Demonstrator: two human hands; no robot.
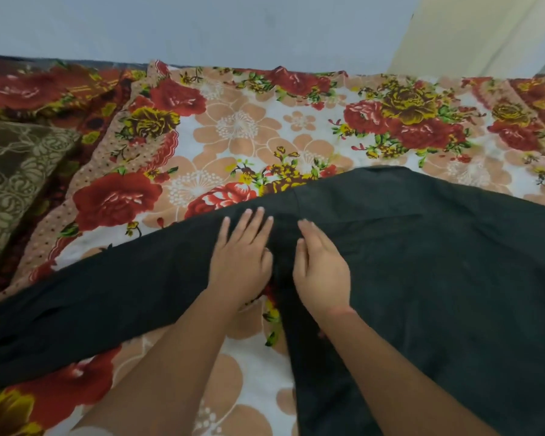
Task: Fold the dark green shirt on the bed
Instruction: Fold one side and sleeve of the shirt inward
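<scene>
Bed with floral sheet (233, 127) fills the view, grey wall behind. Dark green shirt (422, 262) lies spread on the sheet, body at right and near, one sleeve (92, 303) stretched out to the left. Brown patterned blanket (16, 171) at far left edge, apart from the shirt. Left hand (241, 253) flat on the shirt where sleeve meets body, fingers straight and spread, gripping nothing. Right hand (320, 265) just beside it, fingers straight and together, resting on the cloth.

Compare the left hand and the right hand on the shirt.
The left hand lies flat with fingers spread; the right hand holds its fingers together. The right wrist bears a thin red thread; the left wrist is bare. Both rest open on the dark green shirt.
</scene>
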